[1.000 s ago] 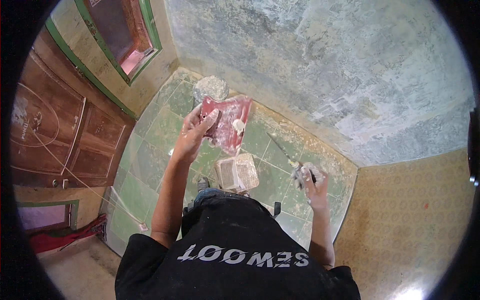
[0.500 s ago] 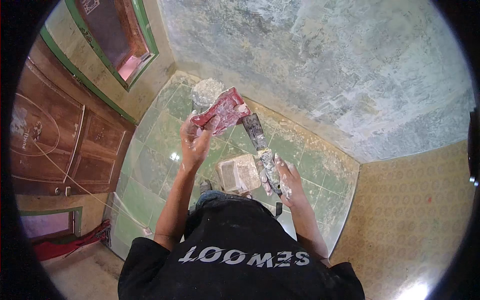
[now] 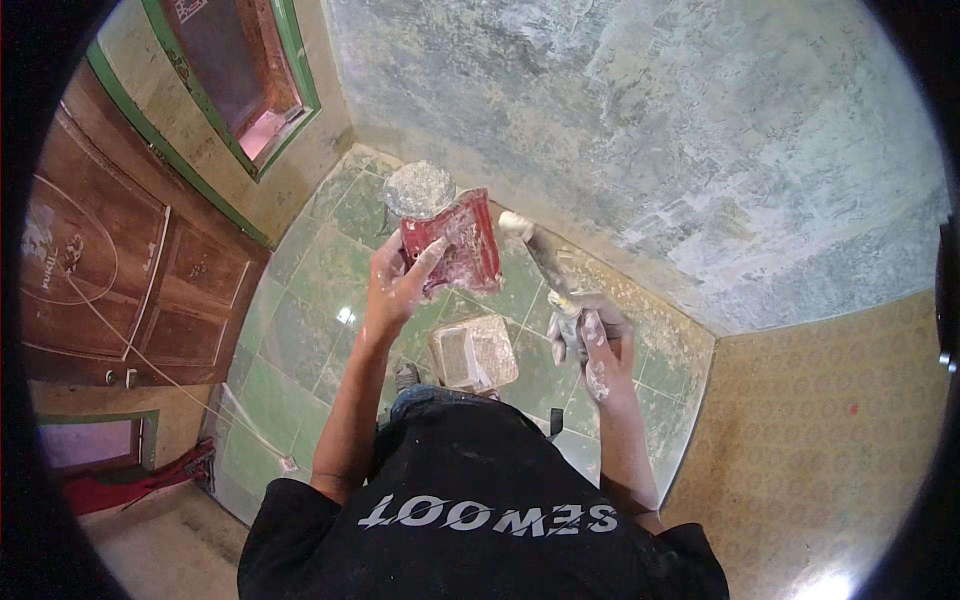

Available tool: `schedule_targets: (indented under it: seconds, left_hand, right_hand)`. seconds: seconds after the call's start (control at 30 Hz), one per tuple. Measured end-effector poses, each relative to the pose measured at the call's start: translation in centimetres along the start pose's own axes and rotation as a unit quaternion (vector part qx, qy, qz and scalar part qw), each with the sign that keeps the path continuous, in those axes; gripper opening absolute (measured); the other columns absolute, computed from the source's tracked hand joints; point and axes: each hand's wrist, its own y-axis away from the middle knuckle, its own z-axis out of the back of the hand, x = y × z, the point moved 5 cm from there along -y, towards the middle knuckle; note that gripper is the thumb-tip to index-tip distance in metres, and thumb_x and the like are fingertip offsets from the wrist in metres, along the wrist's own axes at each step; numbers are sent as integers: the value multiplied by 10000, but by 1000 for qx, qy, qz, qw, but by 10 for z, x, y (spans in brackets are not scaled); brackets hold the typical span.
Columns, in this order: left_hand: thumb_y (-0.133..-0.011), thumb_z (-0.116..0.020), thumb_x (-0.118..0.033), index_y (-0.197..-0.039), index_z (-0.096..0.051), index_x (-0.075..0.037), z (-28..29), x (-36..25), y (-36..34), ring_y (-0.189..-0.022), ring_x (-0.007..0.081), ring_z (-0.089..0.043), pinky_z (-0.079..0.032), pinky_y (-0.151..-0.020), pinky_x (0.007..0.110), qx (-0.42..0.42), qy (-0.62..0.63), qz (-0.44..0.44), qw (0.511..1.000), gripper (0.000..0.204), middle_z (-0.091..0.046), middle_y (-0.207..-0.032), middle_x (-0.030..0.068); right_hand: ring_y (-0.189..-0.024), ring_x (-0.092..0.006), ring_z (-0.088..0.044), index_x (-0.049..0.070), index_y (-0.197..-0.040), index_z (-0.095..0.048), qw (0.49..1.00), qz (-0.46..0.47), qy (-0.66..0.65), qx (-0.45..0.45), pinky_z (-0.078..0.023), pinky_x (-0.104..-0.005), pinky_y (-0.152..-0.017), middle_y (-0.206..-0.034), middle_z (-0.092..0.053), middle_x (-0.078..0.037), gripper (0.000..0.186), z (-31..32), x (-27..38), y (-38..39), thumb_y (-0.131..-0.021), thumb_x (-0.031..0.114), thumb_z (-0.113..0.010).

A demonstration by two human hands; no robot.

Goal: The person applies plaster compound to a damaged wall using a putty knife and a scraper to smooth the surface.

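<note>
My left hand (image 3: 395, 290) grips the lower left edge of a red flat board (image 3: 468, 240), its thumb lying across the face. White filler smears the board. In my right hand (image 3: 606, 345) is a putty knife (image 3: 545, 262), fingers closed round its pale, spattered handle. A dab of whitish filler (image 3: 515, 224) sits on the blade's tip, just right of the board and apart from it. Filler dust coats the fingers of my right hand.
A round, filler-crusted bucket (image 3: 420, 188) stands in the far corner. Nearer my feet, a box-shaped container (image 3: 492, 350) rests on green floor tiles (image 3: 300, 285). Ahead rises a patchy grey-white wall (image 3: 620, 130). A brown wooden door (image 3: 190, 310) is at left, patterned wall (image 3: 820, 420) at right.
The putty knife has moved right, away from the board, and now carries filler on its tip. The red board has turned and shifted slightly, uncovering more of the bucket.
</note>
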Motion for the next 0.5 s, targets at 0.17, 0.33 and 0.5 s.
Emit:
schedule_targets:
  seconds: [0.17,0.33,0.5]
  left_hand:
    - [-932,-625,-214,-1099,-615,-17,8,6,-2,-627,42,-525,-381,-505,214,88,-35,102,990,258,-619,-797,-23]
    - [-943,-606,-189,-1204,-576,16,8,10,-8,-676,39,-541,-372,-543,200,107,-46,121,986,334,-661,-885,10]
    - [-947,-595,-163,-1237,-536,51,20,28,-13,-841,91,-628,-485,-687,222,97,31,141,985,366,-676,-1020,64]
  right_hand:
    - [-874,-142,-645,-35,-1038,-671,967,48,246,-39,-515,-279,-785,-981,-682,-95,230,7,16,-6,-840,76,-710]
    - [-981,-264,-659,18,-1068,-688,838,93,537,7,-508,-364,-869,-1072,-682,-160,362,6,16,-7,-788,225,-787]
    - [-1088,-346,-610,46,-1066,-703,835,26,549,-25,-467,-419,-946,-1153,-646,-199,403,29,5,3,-774,311,-791]
